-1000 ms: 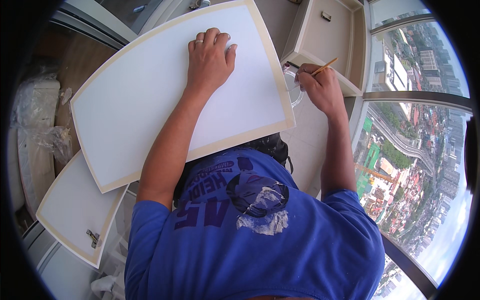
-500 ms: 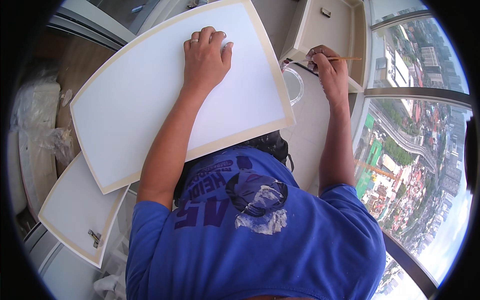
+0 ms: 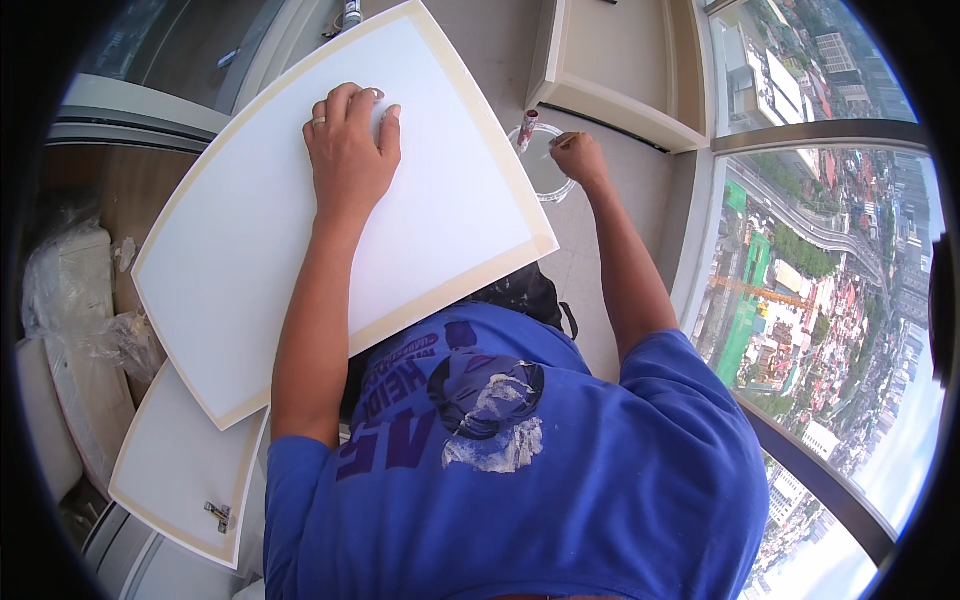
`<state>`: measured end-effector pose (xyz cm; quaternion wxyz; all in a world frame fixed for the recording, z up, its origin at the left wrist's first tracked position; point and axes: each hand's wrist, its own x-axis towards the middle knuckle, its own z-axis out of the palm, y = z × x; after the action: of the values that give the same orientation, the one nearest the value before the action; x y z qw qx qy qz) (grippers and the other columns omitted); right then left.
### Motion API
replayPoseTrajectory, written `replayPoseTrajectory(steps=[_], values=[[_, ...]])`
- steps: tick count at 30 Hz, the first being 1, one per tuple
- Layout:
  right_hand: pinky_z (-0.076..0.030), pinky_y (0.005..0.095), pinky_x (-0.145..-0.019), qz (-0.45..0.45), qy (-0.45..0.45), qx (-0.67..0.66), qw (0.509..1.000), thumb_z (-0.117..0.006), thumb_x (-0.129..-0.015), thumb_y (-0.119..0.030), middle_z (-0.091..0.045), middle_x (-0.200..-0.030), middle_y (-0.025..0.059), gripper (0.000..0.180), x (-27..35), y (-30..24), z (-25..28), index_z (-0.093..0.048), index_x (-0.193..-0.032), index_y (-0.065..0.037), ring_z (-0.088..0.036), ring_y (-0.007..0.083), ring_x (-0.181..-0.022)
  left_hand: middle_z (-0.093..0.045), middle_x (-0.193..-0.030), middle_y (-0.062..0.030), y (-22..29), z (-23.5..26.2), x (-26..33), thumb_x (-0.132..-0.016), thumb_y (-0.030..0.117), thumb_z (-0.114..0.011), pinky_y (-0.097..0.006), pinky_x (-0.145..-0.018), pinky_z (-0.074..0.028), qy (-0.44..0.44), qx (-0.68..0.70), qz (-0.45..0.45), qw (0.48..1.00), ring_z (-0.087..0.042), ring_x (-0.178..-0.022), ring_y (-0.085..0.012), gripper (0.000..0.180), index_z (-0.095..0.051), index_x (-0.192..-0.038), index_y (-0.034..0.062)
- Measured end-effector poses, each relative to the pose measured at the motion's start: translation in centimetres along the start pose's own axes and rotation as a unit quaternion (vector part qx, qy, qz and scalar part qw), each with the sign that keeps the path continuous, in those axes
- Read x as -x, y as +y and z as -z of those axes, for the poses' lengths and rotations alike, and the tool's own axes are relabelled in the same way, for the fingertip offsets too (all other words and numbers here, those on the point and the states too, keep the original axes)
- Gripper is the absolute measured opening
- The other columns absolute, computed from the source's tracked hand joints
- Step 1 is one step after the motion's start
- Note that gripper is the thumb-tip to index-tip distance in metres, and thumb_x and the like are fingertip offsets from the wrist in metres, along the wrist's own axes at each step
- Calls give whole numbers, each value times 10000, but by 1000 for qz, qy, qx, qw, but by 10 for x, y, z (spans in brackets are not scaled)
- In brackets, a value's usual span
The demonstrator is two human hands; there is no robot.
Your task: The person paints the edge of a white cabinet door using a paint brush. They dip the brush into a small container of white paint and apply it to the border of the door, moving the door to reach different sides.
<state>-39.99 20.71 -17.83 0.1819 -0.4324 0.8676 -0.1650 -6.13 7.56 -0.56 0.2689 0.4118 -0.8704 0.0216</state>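
Observation:
A large white panel (image 3: 250, 270) with beige tape along its edges and one curved side lies tilted across my lap. On its upper part rests my left hand (image 3: 350, 135), fingers bent and thumb apart, with a ring on one finger. My right hand (image 3: 578, 158) is closed at the rim of a round, white-smeared container (image 3: 556, 192) on the floor beyond the panel. In it is a slim paintbrush, now mostly hidden by the fingers. A dark red, paint-stained cylinder (image 3: 528, 130) stands by the container's left rim.
A smaller taped panel (image 3: 180, 475) with a metal hinge (image 3: 217, 517) sits at lower left. Plastic-wrapped pieces (image 3: 75, 270) stand behind it. A beige open cabinet frame (image 3: 625, 70) lies at top right, beside tall windows (image 3: 820, 270). A can (image 3: 352, 12) is at the top edge.
My right hand has lowered the paintbrush leftward to the container, hiding its handle. My left hand stays on the panel. The whole view has shifted, showing more of the lower-left panel.

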Motion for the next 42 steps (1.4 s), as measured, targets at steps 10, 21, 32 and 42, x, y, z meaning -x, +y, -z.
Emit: replayPoseTrajectory(steps=[10, 21, 32, 42], values=[[-637, 377, -641, -116, -216, -109, 963, -632, -888, -240, -755, -893, 169, 367, -50, 18, -88, -765, -1105, 26, -763, 278, -701, -631, -1254, -66, -2, 2, -2, -994, 249, -696, -460, -973, -459, -15, 13, 11, 1000, -591, -1167, -292, 214, -694, -1130, 84], [-521, 405, -555, -183, -212, -130, 951, -641, -888, -225, -728, -802, 170, 318, -71, 42, -138, -740, -959, 69, -698, 255, -623, -613, -1230, -76, -5, 0, -3, -1001, 283, -676, -457, -967, -457, -13, 9, -1, 1000, -583, -1143, -278, 227, -691, -1107, 82], [-603, 398, -695, -102, -180, -94, 974, -664, -834, -275, -757, -766, 175, 300, -35, 14, -56, -795, -875, -9, -760, 281, -687, -641, -1250, -64, -5, -1, -5, -993, 258, -697, -464, -964, -463, -14, 20, 8, 1000, -583, -1180, -286, 215, -715, -1123, 88], [-604, 451, -873, 22, -43, -93, 994, -669, -853, -244, -770, -953, 211, 278, 65, 24, 0, -806, -968, -32, -754, 401, -909, -639, -1229, -49, -7, -8, -2, -990, 291, -696, -460, -944, -458, 20, 20, -23, 999, -594, -1138, -287, 237, -721, -1121, 95]])
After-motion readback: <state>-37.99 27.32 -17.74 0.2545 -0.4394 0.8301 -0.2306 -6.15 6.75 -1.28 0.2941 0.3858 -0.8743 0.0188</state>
